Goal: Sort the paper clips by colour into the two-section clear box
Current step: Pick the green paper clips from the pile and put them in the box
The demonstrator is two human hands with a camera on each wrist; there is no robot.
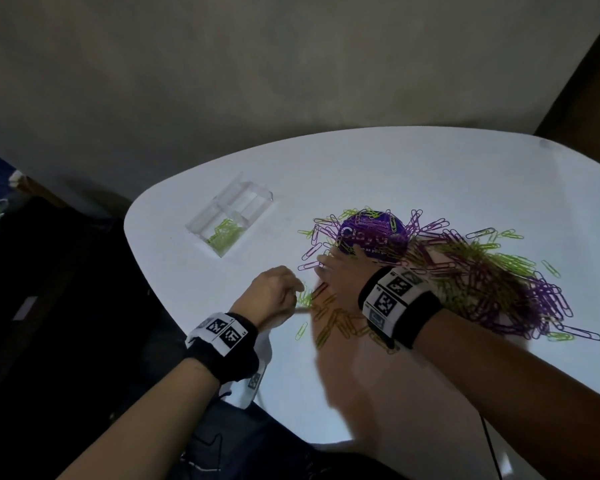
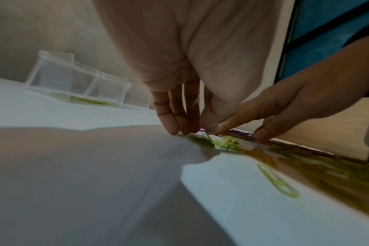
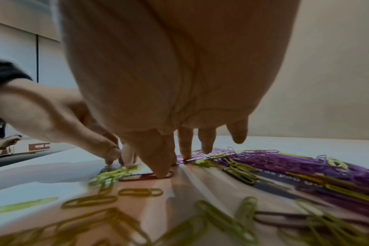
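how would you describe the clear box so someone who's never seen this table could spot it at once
Start at the white table and look to its left side, away from the big heap of purple and green paper clips. The clear box stands there alone: see-through plastic, split by a divider, with only green clips in its nearer section.

Room dim; the wall behind is murky grey. The white table [image 1: 413,174] is the brightest surface, evenly lit toward its far edge. My right hand [image 1: 340,268] and arm cast a broad, soft, warm-tinted shadow toward the near edge. Head view bows the table's edges strongly. Both wrist views are soft: my palms fill them out of focus, and the paper clips [image 3: 232,221] nearest the lens smear. No hard glare.
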